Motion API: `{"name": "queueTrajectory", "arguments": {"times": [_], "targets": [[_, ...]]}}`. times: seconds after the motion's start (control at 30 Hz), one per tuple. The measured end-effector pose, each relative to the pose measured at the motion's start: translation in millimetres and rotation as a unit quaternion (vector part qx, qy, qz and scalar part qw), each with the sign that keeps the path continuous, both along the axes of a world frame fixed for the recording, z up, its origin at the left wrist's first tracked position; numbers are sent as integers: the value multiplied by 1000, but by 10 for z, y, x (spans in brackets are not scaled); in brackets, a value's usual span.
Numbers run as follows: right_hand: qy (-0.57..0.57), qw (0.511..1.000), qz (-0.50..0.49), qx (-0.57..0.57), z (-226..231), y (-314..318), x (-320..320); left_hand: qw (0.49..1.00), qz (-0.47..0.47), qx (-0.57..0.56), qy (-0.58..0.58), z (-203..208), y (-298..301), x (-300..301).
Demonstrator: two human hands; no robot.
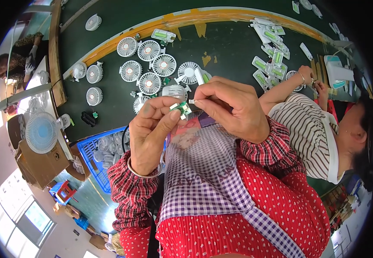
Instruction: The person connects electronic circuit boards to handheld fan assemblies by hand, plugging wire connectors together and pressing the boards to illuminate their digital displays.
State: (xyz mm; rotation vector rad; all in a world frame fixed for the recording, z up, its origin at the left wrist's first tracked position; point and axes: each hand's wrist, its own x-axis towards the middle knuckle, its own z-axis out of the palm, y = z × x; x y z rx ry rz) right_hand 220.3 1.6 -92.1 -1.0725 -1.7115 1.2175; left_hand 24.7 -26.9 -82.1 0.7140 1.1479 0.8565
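My left hand (150, 131) pinches a small green circuit board (184, 110) with white parts on it, between thumb and fingers. Just right of the board, the thumb and forefinger of my right hand (238, 109) are closed on a small white connector (191, 102). Its tip is close to the board; whether the two touch, I cannot tell. Behind my fingers shows a white round fan part (174, 91), partly hidden. A white handle piece with a green strip (202, 76) lies beyond my right hand, next to a white fan head (188, 72).
Several white fan heads (149, 83) lie on the dark green table (220, 47). White handle shells with green cells (276, 56) are heaped at far right. A blue crate of fan parts (92, 160) stands at left. A co-worker (309, 129) works close on my right.
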Motion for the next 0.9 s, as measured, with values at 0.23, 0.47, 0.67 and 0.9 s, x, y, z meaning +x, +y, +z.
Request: {"name": "queueTrajectory", "arguments": {"times": [0.23, 0.47, 0.67, 0.9], "targets": [[-40, 999, 32, 14, 97, -50, 10, 999, 1, -14, -32, -26, -9, -64], [-78, 994, 38, 70, 76, -68, 37, 1000, 11, 3, -6, -18, -45, -35], [-87, 992, 45, 82, 87, -79, 69, 999, 17, 14, 45, 33, -64, 41], [-100, 989, 59, 95, 61, -118, 76, 999, 19, 18, 35, 30, -88, 70]]}}
